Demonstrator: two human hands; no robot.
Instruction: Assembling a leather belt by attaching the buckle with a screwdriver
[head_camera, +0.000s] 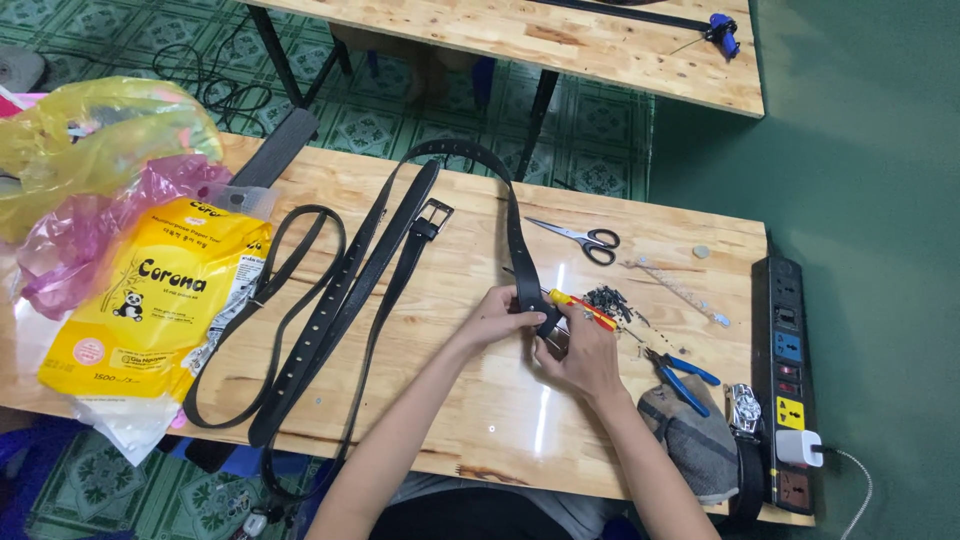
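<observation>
At the grip: black belt (524, 262) end, pinched over the tabletop (480, 400).
Left hand (500, 315): clenched on the belt end.
Right hand (580, 352): grasping a red-yellow screwdriver (582, 309).
Just beyond: pile of small screws (606, 299), scissors (580, 238).
Right of grip: blue pliers (682, 372).

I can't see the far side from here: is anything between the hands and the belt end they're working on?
Nothing visible. The left hand and right hand both already hold the black belt end directly, the right one also gripping a red-and-yellow screwdriver. The scissors and blue pliers lie off to the side.
</observation>
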